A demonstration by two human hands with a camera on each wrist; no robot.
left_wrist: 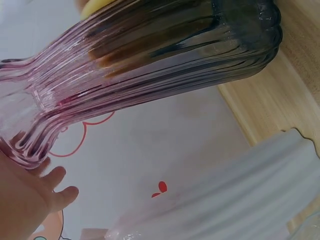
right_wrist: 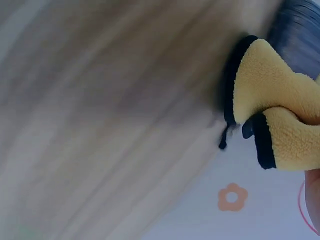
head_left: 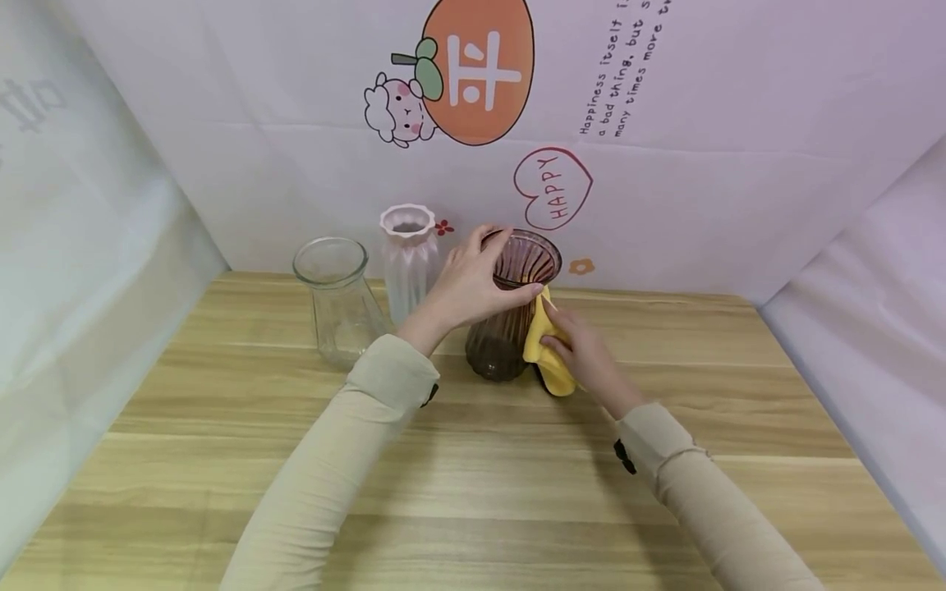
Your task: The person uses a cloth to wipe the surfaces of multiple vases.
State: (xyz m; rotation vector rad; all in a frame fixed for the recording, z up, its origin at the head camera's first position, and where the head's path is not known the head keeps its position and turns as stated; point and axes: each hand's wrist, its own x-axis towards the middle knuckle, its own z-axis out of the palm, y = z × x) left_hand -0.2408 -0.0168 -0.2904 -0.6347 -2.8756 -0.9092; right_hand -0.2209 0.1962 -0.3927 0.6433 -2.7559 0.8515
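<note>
Head view: left hand clamped on rim of purple ribbed glass vase, on wooden table; right hand, grip clamped on yellow fleecy cloth, at vase's right. Left of vase: pinkish-white fluted vase, then clear-glass vase. Left wrist: fingers at vase's rim. Right wrist: black-edged cloth beside vase.

Glossy glass, rough pile, wood grain
The ribbed purple vase is shiny, translucent glass; the yellow cloth is matt and fleecy. The flared vase is smooth, clear glass, the fluted pinkish-white vase smooth-looking, the tabletop wood-grained with a soft sheen, the backdrop creased matt fabric.
</note>
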